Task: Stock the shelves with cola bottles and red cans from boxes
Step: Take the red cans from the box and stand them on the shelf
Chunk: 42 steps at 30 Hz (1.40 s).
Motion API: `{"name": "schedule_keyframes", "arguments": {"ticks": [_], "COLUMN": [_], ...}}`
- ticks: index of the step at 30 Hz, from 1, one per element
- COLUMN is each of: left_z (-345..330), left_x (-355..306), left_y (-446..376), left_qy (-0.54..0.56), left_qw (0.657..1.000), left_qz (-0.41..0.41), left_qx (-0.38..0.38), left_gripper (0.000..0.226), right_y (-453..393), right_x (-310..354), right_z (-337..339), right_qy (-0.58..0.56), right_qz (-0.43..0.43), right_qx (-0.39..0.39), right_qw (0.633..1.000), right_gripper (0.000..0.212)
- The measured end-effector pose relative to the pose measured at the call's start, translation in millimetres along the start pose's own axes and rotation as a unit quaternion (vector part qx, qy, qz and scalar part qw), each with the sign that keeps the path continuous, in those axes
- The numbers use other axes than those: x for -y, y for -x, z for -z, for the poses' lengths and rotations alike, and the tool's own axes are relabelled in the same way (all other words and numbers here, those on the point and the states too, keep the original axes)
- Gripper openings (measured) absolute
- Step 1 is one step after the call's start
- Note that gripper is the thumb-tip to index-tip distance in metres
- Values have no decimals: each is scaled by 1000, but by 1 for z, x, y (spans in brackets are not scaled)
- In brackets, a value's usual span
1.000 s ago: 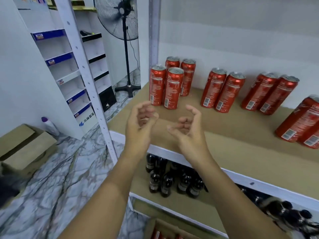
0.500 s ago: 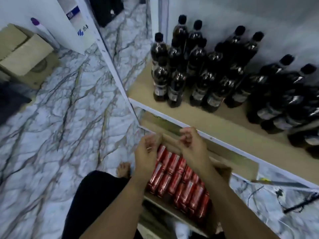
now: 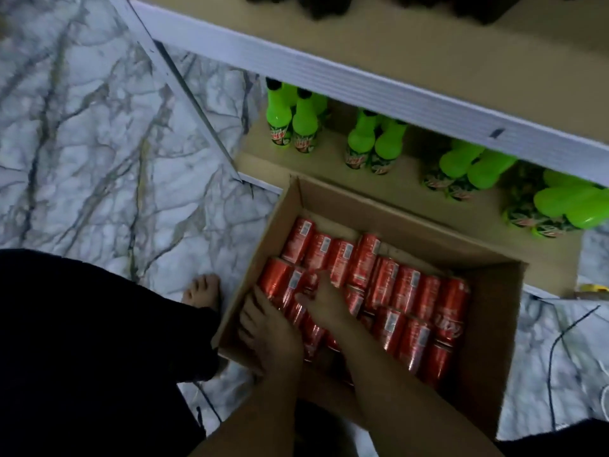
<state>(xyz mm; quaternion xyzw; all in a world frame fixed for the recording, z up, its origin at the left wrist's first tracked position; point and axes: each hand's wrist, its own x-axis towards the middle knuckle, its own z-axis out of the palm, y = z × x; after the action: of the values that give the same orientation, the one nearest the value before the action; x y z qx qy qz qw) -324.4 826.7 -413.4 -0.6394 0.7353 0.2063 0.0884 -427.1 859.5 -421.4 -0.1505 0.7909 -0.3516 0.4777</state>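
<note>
An open cardboard box stands on the marble floor in front of the shelving, filled with several red cans lying on their sides. Both my hands are down inside its near-left part. My left hand has its fingers curled over a can by the box's left wall. My right hand closes thumb and fingers round a neighbouring can. The dark bases of cola bottles show on the shelf board at the top edge.
A white shelf rail runs diagonally above the box. Several green bottles stand on the lowest board behind it. My bare foot and dark trouser leg are left of the box. A black cable lies on the floor to the right.
My view dropped from the can shelf past the cola bottles to the floor box. Both hands, empty before, went down into the box and now hold cans.
</note>
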Motion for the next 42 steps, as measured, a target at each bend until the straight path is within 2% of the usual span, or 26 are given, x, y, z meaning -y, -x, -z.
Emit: {"name": "schedule_keyframes", "arguments": {"ticks": [5,9,13,17,21,24,26,30,34,35,38,39,42], "left_z": [-18,-24,-21,-16,-10,-11,-7,11,25,28,34,37,43], "left_x": [1,7,14,20,20,27,31,22,6,0,-19,-27,-52], "left_y": [-9,-15,-20,-20,-25,-34,-36,-31,-26,-26,-28,-29,-39], "left_qy": [28,22,14,64,98,199,246,354,428,448,496,514,531], "left_qw": [999,996,995,995,990,972,960,932,896,886,852,837,817], "left_qz": [7,-23,-42,-63,-105,-101,-100,-59,-111,-118,-145,-153,-182], "left_qx": [-15,-81,-86,-31,0,74,95,56,24,27,86,111,130], "left_gripper": [70,61,63,78,72,83,85,62,49,50,46,40,36], "right_y": [-19,-26,-26,-15,-12,-8,-5,0,4,6,9,10,18], "right_x": [-19,-25,-31,-37,-44,-49,-49,-45,-44,-44,-45,-43,-29], "right_z": [-28,-31,-31,-30,-29,-27,-24,-5,19,25,47,56,90], "right_qy": [-67,-106,-141,-196,-267,-309,-349,-437,-495,-501,-428,-394,-219], "right_qz": [7,20,16,19,16,9,0,-29,-111,-128,-139,-130,-81], "right_qx": [16,17,4,-66,-79,-79,-79,-96,-101,-90,-43,-28,16], "right_qw": [998,994,990,978,960,948,934,894,856,851,892,910,972], "right_gripper": [82,70,63,55,51,48,53,69,54,61,110,115,92]}}
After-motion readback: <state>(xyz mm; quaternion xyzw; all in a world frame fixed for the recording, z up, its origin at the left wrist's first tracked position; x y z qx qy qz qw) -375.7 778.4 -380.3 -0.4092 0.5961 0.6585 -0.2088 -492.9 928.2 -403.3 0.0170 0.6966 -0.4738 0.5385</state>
